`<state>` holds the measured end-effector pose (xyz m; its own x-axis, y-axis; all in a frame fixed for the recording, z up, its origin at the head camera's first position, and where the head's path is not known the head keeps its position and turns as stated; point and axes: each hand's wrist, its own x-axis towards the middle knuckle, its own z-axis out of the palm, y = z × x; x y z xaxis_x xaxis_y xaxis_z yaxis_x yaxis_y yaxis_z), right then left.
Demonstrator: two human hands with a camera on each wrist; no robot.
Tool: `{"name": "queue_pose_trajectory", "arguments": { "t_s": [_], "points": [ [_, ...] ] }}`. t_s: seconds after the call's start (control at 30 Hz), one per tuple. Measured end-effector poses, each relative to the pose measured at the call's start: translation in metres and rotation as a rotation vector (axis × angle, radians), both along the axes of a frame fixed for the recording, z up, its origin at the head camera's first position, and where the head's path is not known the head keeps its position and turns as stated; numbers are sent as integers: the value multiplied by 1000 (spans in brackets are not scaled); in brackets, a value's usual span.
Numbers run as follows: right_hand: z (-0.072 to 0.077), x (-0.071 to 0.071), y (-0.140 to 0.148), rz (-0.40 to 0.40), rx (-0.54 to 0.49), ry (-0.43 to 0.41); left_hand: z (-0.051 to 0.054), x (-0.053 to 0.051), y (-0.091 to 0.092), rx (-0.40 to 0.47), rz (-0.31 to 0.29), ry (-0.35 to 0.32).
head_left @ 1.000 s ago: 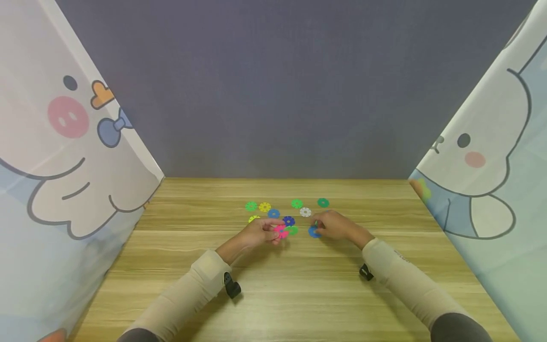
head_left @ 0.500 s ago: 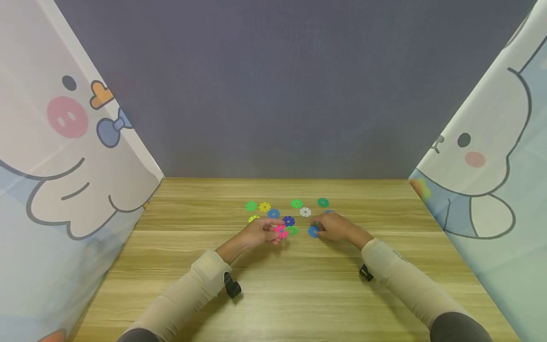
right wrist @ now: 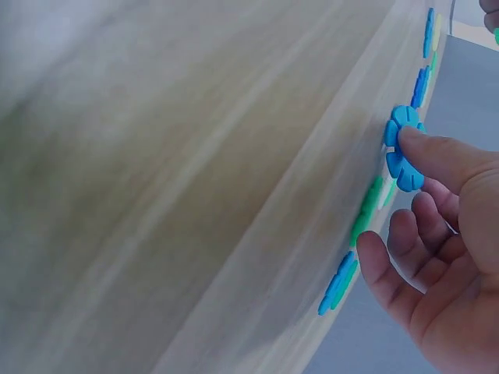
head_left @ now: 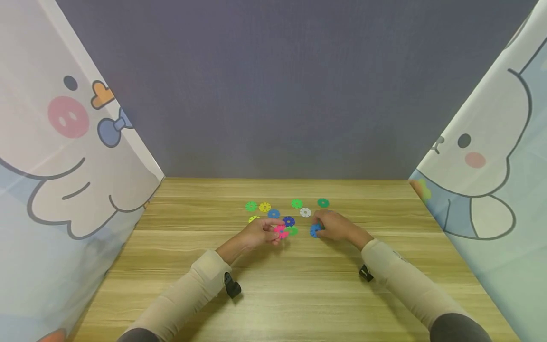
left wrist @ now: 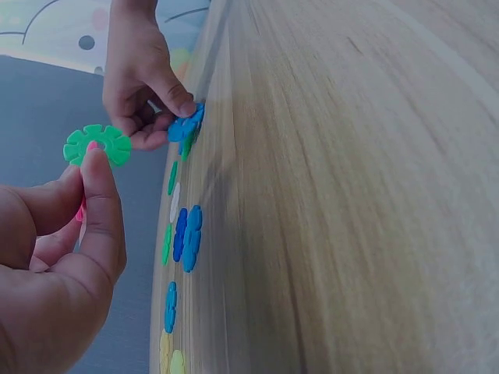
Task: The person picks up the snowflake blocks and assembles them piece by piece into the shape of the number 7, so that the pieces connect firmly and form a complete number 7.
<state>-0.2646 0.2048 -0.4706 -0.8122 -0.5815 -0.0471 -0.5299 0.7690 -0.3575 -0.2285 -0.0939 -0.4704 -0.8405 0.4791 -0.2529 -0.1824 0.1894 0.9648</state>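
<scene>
In the head view my left hand [head_left: 259, 231] pinches a pink snowflake disc [head_left: 280, 232] joined to a green snowflake disc [head_left: 292, 231]. The left wrist view shows this green disc [left wrist: 117, 146] standing above the fingertips, the pink one mostly hidden by the fingers. To the right, my right hand [head_left: 335, 225] holds a blue snowflake disc [head_left: 315, 231] between thumb and fingers, low over the table. Seen from the right wrist, the thumb lies across the blue disc [right wrist: 406, 174], its other fingers curling below. A green disc [right wrist: 366, 212] lies on the table near those fingers.
Loose discs lie beyond the hands on the wooden table [head_left: 273, 285]: dark blue [head_left: 288, 221], white [head_left: 305, 212], teal [head_left: 323, 203], yellow [head_left: 265, 207], light blue [head_left: 273, 213] and several greens. A grey panel [head_left: 282, 95] rises behind; printed cloths flank both sides.
My right hand shifts slightly, and its blue disc turns and moves a little right. A blue disc edge seen beyond that hand half a second ago is now hidden. My left hand stays put.
</scene>
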Motion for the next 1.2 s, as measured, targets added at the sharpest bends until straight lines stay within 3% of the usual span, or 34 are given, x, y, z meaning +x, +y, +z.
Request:
{"name": "queue_pose_trajectory", "arguments": {
  "t_s": [0.2, 0.63, 0.87, 1.07, 1.2],
  "points": [
    [4, 2, 2, 14, -20, 19, 1, 0, 0, -4, 12, -5],
    [6, 5, 7, 90, -63, -24, 1, 1, 0, -6, 9, -2],
    [10, 9, 5, 93, -212, -169, 2, 1, 1, 1, 15, -11],
    [15, 13, -1, 8, -330, -332, 3, 2, 0, -9, 9, -8],
    [18, 16, -5, -18, -403, -391, 3, 1, 1, -12, 0, 1]
  ]
}}
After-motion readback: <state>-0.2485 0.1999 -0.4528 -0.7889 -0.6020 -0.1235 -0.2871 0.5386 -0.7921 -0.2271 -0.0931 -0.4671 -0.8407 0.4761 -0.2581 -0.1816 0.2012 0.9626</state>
